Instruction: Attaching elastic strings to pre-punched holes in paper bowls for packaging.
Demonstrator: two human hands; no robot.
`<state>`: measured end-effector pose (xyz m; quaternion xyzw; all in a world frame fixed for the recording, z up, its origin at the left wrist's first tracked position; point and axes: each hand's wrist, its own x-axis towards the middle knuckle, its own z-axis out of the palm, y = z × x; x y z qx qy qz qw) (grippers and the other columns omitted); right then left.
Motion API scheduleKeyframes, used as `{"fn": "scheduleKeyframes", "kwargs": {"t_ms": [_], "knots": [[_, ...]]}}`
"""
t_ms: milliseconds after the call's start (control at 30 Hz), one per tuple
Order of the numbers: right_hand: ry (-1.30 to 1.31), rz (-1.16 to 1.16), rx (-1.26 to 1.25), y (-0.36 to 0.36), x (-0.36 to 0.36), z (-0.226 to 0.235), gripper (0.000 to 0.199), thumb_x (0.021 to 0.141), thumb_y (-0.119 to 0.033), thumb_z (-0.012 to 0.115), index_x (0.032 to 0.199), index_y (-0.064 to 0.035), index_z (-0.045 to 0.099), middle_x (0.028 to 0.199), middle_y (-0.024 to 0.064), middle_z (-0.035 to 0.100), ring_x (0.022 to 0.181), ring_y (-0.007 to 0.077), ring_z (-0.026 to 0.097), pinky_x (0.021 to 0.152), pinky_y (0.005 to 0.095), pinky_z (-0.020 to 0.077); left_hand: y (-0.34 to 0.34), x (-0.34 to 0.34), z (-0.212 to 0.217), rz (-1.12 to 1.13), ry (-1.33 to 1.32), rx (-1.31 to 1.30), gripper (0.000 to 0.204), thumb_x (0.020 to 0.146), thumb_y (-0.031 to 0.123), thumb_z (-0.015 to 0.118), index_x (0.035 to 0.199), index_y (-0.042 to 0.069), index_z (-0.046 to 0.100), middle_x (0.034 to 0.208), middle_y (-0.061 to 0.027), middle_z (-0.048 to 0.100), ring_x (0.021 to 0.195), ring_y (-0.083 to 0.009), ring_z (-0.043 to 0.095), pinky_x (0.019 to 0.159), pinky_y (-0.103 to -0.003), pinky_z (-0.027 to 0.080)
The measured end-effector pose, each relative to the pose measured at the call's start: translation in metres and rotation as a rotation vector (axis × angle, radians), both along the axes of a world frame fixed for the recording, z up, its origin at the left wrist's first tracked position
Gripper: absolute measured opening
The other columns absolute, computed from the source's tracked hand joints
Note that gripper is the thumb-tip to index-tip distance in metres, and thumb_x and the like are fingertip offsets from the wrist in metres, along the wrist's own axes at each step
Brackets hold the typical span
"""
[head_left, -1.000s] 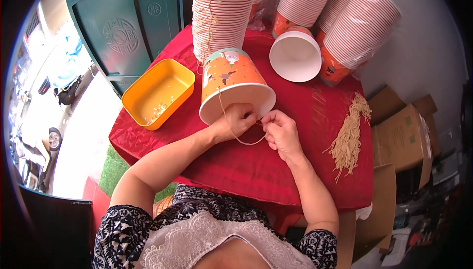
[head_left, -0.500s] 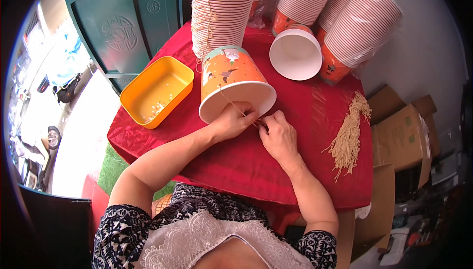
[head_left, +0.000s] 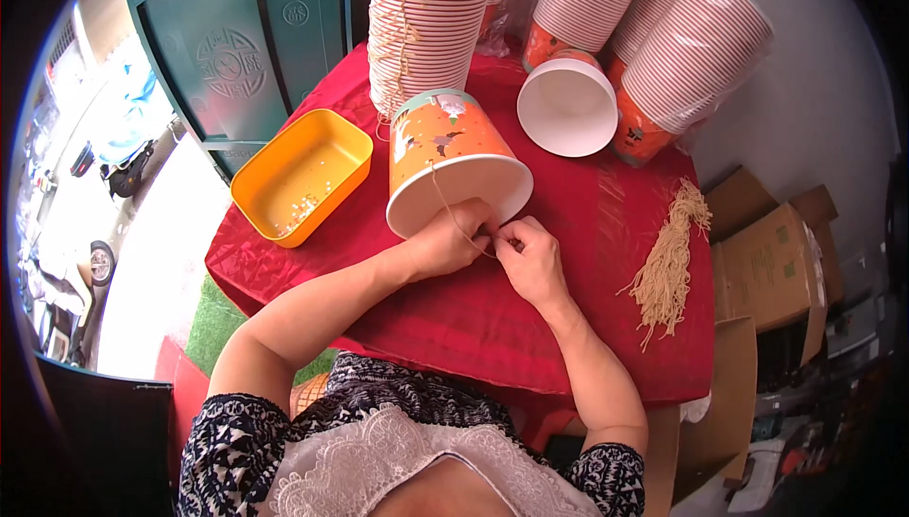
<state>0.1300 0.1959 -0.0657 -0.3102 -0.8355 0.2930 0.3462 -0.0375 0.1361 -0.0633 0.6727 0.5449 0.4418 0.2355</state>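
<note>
An orange paper bucket (head_left: 450,145) with printed figures lies tilted on its side, its white mouth toward me. A thin beige string (head_left: 449,206) comes out through its wall near the rim and loops down over my left hand (head_left: 453,238). That hand is closed at the bucket's mouth, fingertips pinching the string. Just to its right, my right hand (head_left: 532,259) is closed too, thumb and fingers pinched on the string close to the left fingertips. The string's end between the fingers is too small to make out.
A yellow tray (head_left: 355,152) with small white bits stands at the left. Behind are a tall stack of buckets (head_left: 421,44), bagged stacks (head_left: 696,48) and a single white-mouthed bucket (head_left: 566,105). A bundle of strings (head_left: 670,266) lies right on the red tablecloth (head_left: 597,328); cardboard boxes (head_left: 772,266) stand beyond.
My fingertips have drawn closer together, and the string now hangs in a wider loop over my left hand. The bucket has shifted very slightly to the right.
</note>
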Motion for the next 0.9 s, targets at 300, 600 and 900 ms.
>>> {"fn": "scheduleKeyframes", "kwargs": {"t_ms": [300, 600, 900], "knots": [[-0.098, -0.011, -0.208, 0.006, 0.014, 0.023, 0.018, 0.084, -0.013, 0.06, 0.079, 0.004, 0.064, 0.073, 0.0227, 0.062, 0.067, 0.0365, 0.062, 0.063, 0.0429, 0.0504, 0.002, -0.001, -0.004, 0.034, 0.051, 0.056, 0.008, 0.085, 0.004, 0.063, 0.09, -0.001, 0.062, 0.081, -0.0117, 0.064, 0.074, -0.0222, 0.064, 0.066, -0.034, 0.052], [-0.085, -0.14, -0.063, 0.005, 0.014, 0.018, 0.02, 0.08, -0.013, 0.071, 0.069, 0.0026, 0.063, 0.077, 0.0182, 0.065, 0.067, 0.0337, 0.064, 0.062, 0.0411, 0.0507, 0.002, 0.006, 0.016, 0.005, -0.333, -0.264, 0.011, 0.093, 0.01, 0.056, 0.093, -0.001, 0.058, 0.064, -0.0046, 0.054, 0.046, -0.011, 0.052, 0.042, -0.026, 0.041], [0.041, -0.176, 0.048, -0.005, 0.004, 0.017, 0.02, 0.082, -0.003, 0.069, 0.086, 0.0004, 0.05, 0.069, 0.0108, 0.061, 0.057, 0.0171, 0.06, 0.053, 0.0343, 0.0485, 0.004, 0.009, 0.018, 0.034, -0.373, -0.316, 0.013, 0.092, 0.01, 0.055, 0.091, -0.003, 0.057, 0.07, -0.0066, 0.057, 0.047, -0.0117, 0.053, 0.042, -0.025, 0.042]]}}
